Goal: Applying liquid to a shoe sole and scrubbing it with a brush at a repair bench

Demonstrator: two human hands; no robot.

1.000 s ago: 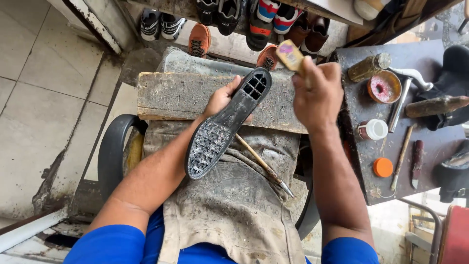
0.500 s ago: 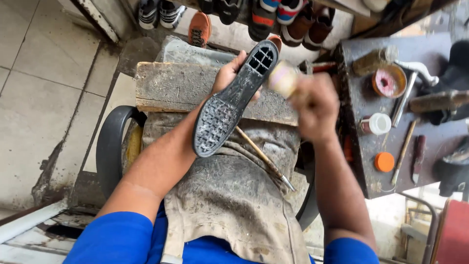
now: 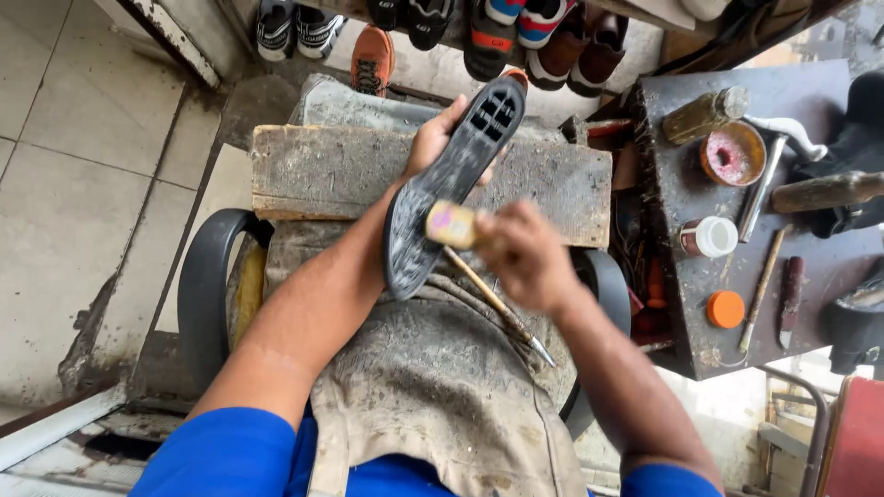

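My left hand (image 3: 433,138) grips a black rubber shoe sole (image 3: 448,184) from underneath, tread side up, its heel end pointing away over a worn wooden block (image 3: 322,170). My right hand (image 3: 527,258), blurred by motion, is closed on a small pale block-like tool (image 3: 451,224) pressed against the middle of the sole. A thin stick-like tool (image 3: 502,308) lies across the dirty apron (image 3: 433,396) on my lap, just under the right hand.
A dark side table (image 3: 681,198) on the right carries a glue tin (image 3: 732,155), a white jar (image 3: 711,236), an orange lid (image 3: 726,309), a hammer (image 3: 773,175) and knives. Several shoes (image 3: 479,28) line the wall ahead. A tyre (image 3: 207,285) rings the seat.
My right hand has come down from beyond the sole's heel end to its middle, bringing the pale tool onto the tread. The left hand has tilted the sole slightly.
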